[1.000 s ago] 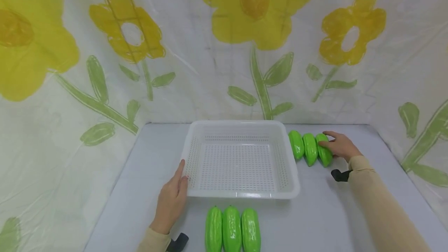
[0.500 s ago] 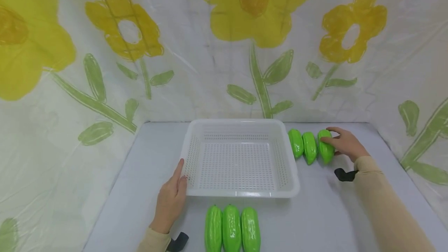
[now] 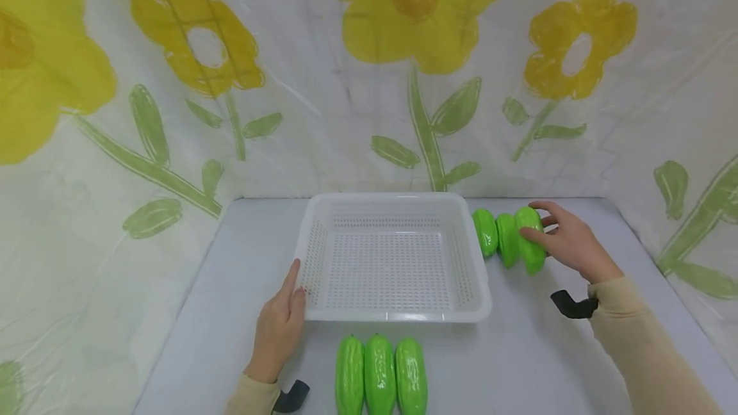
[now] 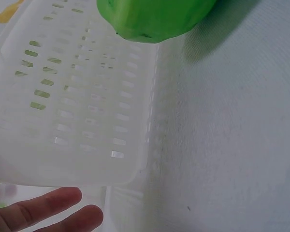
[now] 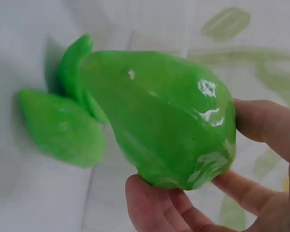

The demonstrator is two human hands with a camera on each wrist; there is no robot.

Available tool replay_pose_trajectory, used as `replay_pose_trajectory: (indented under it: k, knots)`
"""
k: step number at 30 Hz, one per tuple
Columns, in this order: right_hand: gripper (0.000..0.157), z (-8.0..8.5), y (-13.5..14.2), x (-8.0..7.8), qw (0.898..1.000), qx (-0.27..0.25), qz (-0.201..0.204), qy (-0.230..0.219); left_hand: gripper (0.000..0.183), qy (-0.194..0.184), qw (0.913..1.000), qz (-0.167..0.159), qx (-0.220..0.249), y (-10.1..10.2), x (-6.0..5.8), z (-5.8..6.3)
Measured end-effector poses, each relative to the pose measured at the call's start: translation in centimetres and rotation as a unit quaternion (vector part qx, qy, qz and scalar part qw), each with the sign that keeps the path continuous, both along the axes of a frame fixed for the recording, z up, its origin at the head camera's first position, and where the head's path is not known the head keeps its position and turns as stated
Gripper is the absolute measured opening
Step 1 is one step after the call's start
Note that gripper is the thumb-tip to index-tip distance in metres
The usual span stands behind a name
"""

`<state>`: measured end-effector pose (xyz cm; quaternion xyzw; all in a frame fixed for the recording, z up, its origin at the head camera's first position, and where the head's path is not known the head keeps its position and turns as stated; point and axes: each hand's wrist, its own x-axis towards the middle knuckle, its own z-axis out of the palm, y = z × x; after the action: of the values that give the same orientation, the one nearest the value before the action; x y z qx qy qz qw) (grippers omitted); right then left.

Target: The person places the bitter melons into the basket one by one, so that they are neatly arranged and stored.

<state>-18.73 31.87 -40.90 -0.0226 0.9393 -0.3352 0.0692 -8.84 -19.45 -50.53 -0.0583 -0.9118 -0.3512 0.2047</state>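
In the head view my right hand (image 3: 567, 239) pinches a glossy green papaya (image 3: 529, 242) between thumb and fingers. It overlaps the neighbouring papaya (image 3: 507, 240); the right wrist view shows the held papaya (image 5: 164, 121) pear-shaped and faintly ridged, with the thumb on one side and fingers beneath. Another papaya (image 3: 486, 233) lies beside the white perforated basket (image 3: 481, 287). My left hand (image 3: 277, 325) rests against the basket's left edge near its front corner, fingers extended. In the left wrist view two straight fingertips (image 4: 70, 195) lie right at the basket rim (image 4: 63, 181).
Three longer green fruits (image 3: 380, 373) lie side by side in front of the basket. The white table (image 3: 230, 261) ends at a hanging cloth (image 3: 323, 139) painted with yellow flowers, which also closes off both sides.
My right hand has drawn the rightmost papaya away from the row, then lifted it and brought it back slightly left. The left hand stays at the basket's edge.
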Motion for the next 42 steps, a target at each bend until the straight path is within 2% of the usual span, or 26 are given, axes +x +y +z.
replay_pose_trajectory:
  k: [9,15,24,35,42]
  knots:
    - [0.07,2.3,-3.5,1.7,0.996,0.048,0.025,0.076,0.052,-0.009,0.9999,-0.001,0.007,-0.1,0.0,-0.2]
    - [0.068,3.6,-5.7,1.3,0.994,0.046,0.03,0.097,0.053,0.0,0.9999,-0.005,0.01,-0.1,-0.1,-0.2]
    - [0.07,3.7,-9.3,0.0,0.997,0.009,0.055,0.053,0.053,0.003,1.0,0.006,0.002,-0.1,0.1,-0.1]
    - [0.067,2.7,-14.4,-1.6,0.994,0.008,0.099,0.035,0.052,0.003,1.0,-0.001,0.006,0.0,0.0,0.0]
    - [0.07,2.4,-17.8,-2.6,0.993,-0.044,0.112,-0.016,0.052,0.002,1.0,0.002,0.002,-0.1,0.0,0.0]
